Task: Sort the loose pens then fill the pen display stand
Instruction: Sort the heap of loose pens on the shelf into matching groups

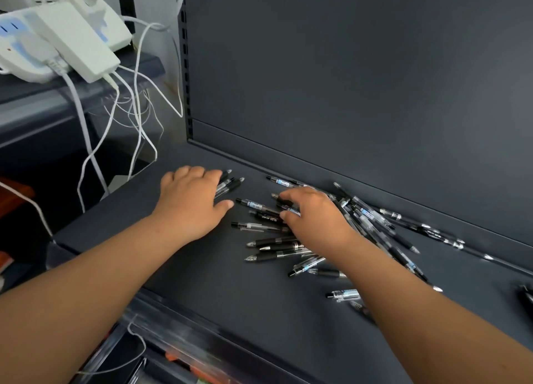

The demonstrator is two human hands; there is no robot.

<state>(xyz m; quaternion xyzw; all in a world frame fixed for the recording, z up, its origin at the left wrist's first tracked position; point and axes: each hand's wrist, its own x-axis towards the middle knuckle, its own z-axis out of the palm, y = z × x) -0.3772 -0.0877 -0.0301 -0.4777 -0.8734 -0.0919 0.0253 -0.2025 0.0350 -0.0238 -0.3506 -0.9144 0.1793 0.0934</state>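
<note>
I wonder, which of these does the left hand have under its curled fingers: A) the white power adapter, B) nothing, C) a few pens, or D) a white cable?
C: a few pens poke out from under the left hand, tips pointing right.

2 bare forearms point(101, 271); bare left hand point(190, 203), right hand point(315, 218).

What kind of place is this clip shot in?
Probably a stationery shop or stockroom: a dark metal shelf with a slotted upright, a heap of loose pens on it, and white power strips with cables on the neighbouring shelf.
</note>
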